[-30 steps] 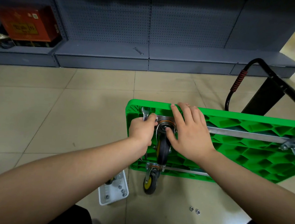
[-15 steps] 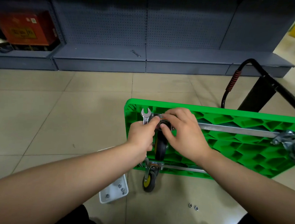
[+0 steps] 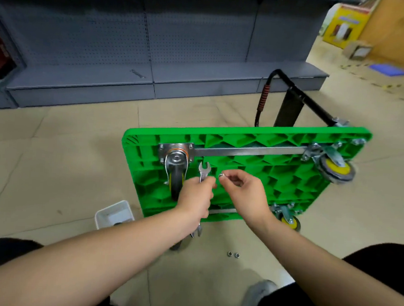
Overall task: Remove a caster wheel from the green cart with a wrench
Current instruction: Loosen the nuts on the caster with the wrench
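The green cart (image 3: 254, 181) stands on its edge on the floor, ribbed underside facing me. A caster wheel (image 3: 176, 175) hangs from a steel plate near its upper left corner. My left hand (image 3: 196, 197) grips a silver wrench (image 3: 204, 171), open jaw pointing up, just right of that caster. My right hand (image 3: 243, 192) pinches a small metal nut (image 3: 221, 176) between thumb and finger, close beside the wrench head. Neither hand touches the caster.
Two loose nuts (image 3: 233, 254) lie on the tiles below the cart. A white tray (image 3: 114, 214) sits at the cart's lower left. More casters (image 3: 336, 168) (image 3: 288, 220) are on the right side, the black handle (image 3: 294, 99) behind. Grey shelving (image 3: 141, 75) lines the back, with another wrench (image 3: 137, 73) on it.
Both hands have come off the caster plate and moved right and down. My right hand now holds a nut, and the wrench is lifted clear of the plate. The view has shifted left.
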